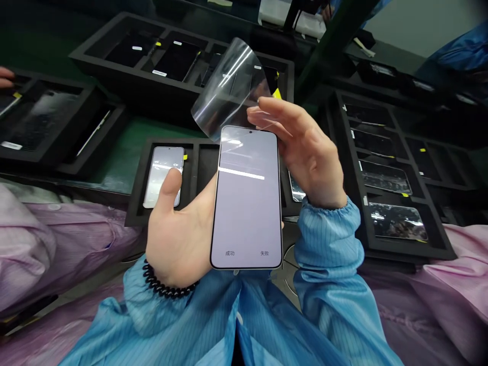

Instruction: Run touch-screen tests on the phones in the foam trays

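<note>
Above a black foam tray (137, 203), a slim smartphone with a pale lilac lit screen (247, 203) is gripped against the palm of the left hand (179, 239), the thumb (171, 185) raised and spread beside it. A curved clear plastic film (229, 86) stands off the top edge, not laid on the display, near the right hand (308, 152), whose fingers (274, 114) are loosely spread; a pinch cannot be confirmed. Two on-screen words are legible, 成功 and 失败; no brand is seen.

Lit smartphone (247, 198), pale screen up; curved clear film (229, 86) at its top edge
</note>
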Demonstrator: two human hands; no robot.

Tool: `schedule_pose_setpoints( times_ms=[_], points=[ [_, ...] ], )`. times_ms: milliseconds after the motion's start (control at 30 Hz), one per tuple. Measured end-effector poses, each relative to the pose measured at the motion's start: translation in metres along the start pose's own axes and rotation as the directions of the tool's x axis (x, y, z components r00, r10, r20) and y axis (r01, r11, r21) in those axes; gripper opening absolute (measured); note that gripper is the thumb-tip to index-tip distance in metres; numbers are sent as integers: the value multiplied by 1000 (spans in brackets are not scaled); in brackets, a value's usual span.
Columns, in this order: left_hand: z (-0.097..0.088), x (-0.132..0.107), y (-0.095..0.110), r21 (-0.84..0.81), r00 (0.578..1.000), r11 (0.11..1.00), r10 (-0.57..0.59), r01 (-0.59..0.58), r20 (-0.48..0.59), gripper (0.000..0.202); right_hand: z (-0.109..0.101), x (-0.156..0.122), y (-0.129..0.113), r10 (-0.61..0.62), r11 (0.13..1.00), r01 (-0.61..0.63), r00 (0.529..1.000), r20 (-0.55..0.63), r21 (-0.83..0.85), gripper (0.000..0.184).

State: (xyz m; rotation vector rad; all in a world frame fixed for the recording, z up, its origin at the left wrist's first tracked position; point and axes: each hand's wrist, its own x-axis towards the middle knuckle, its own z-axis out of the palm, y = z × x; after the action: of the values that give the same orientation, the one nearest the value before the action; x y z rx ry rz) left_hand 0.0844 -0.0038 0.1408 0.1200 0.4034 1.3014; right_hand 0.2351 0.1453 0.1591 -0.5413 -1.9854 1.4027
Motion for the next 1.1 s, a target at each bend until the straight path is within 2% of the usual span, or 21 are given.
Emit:
schedule_pose_setpoints(
  times_ms=[67, 167, 233, 333, 433, 500, 600, 667, 733, 767, 800, 833, 867, 900, 933, 967, 1000, 1033, 1100],
  points=[
    [-2, 2, 0, -6, 1000, 1000, -5, 5, 16, 72, 1, 1, 2, -85, 988, 86, 996, -16, 127, 31],
    [-10, 7, 0, 47, 999, 999, -23, 24, -28, 75, 2, 3, 4, -173, 936, 196, 979, -103, 293, 54],
    [-18, 10, 3, 96, 998, 995, -18, 24, -64, 77, 0, 0, 3, -163, 933, 226, 959, -232, 280, 57],
    [-35, 16, 15, 170, 993, 985, 43, -23, -113, 74, -4, -17, 5, -111, 970, 186, 914, -391, 159, 56],
    [-52, 24, 31, 267, 979, 959, 142, -99, -148, 67, -7, -48, 20, -132, 974, 189, 923, -362, 124, 63],
    [-60, 34, 38, 327, 966, 936, 194, -130, -169, 63, -6, -70, 38, -106, 984, 143, 946, -307, 101, 63],
    [-66, 51, 36, 397, 954, 911, 208, -108, -217, 58, 1, -95, 66, 27, 996, 2, 954, -298, 95, 56],
    [-68, 59, 28, 445, 953, 892, 199, -78, -231, 59, 6, -105, 82, 112, 993, -92, 916, -385, 70, 54],
    [-69, 62, 22, 545, 963, 838, 165, -23, -213, 63, 10, -110, 94, 150, 988, -152, 858, -491, 36, 52],
    [-71, 61, 20, 641, 968, 767, 160, 1, -193, 64, 12, -112, 99, 151, 986, -165, 831, -535, 22, 51],
    [-73, 58, 20, 764, 968, 646, 184, 12, -171, 63, 13, -113, 103, 145, 986, -168, 809, -570, 13, 51],
    [-76, 55, 21, 884, 959, 467, 245, 11, -141, 61, 13, -114, 107, 136, 987, -163, 792, -595, 9, 51],
    [-80, 51, 24, 971, 937, 239, 336, 14, -97, 57, 14, -115, 109, 127, 988, -156, 783, -609, 6, 50],
    [-84, 47, 29, 999, 896, -9, 442, 50, -41, 55, 14, -115, 111, 119, 989, -151, 778, -617, 0, 50],
    [-90, 43, 34, 962, 849, -235, 528, 142, 4, 55, 14, -116, 112, 111, 989, -146, 777, -620, -7, 49],
    [-95, 40, 39, 878, 806, -398, 591, 265, 25, 56, 14, -116, 113, 103, 990, -142, 779, -618, -14, 48],
    [-101, 37, 45, 781, 776, -494, 631, 383, 19, 59, 14, -117, 113, 97, 990, -139, 782, -615, -20, 48],
    [-106, 35, 49, 692, 762, -545, 648, 474, -12, 61, 14, -117, 113, 93, 990, -137, 786, -612, -26, 47],
    [-114, 33, 55, 596, 763, -578, 640, 557, -92, 65, 14, -118, 113, 88, 989, -140, 793, -603, -40, 47]
  ],
)
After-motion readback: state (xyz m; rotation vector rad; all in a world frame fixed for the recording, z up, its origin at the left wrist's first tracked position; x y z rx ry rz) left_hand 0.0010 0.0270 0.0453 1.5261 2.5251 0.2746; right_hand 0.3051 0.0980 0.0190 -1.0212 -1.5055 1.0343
